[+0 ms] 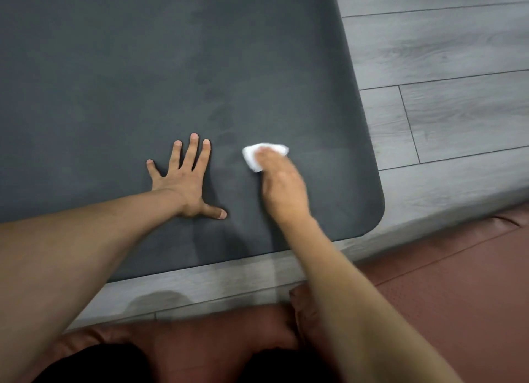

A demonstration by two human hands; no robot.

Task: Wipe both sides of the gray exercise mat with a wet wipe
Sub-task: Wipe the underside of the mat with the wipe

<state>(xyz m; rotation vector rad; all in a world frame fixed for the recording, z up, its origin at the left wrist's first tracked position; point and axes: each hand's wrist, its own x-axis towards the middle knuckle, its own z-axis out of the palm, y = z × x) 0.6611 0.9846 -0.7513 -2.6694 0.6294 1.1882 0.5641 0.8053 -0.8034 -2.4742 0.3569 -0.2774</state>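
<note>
The gray exercise mat (114, 82) is lying flat on the gray wood-plank floor (458, 82), filling most of the left and far part of the scene. Its rounded near-right corner is sitting close to a reddish-brown cushioned surface (458, 282) at the near right. Faint darker streaks are showing on the mat just beyond the hands.

The left hand (186, 182) is resting palm down on the mat, not far from its near edge. Its fingers (193, 150) are lying straight and spread apart, with the thumb stretched out to the right, all touching the mat.

The right hand (283, 188) is lying just right of the left hand, also over the mat, and it is blurred. It is pressing down on a crumpled white wet wipe (257, 155), which is sticking out from under the fingertips on the far-left side and touching the mat. Because of the blur I cannot tell whether these fingers are curling around the wipe or lying flat on top of it.

Both bare forearms are reaching in from the near edge, the left one from the near left, the right one from the near right. Dark clothing (100, 362) is showing at the very near edge, over the reddish-brown cushion.
</note>
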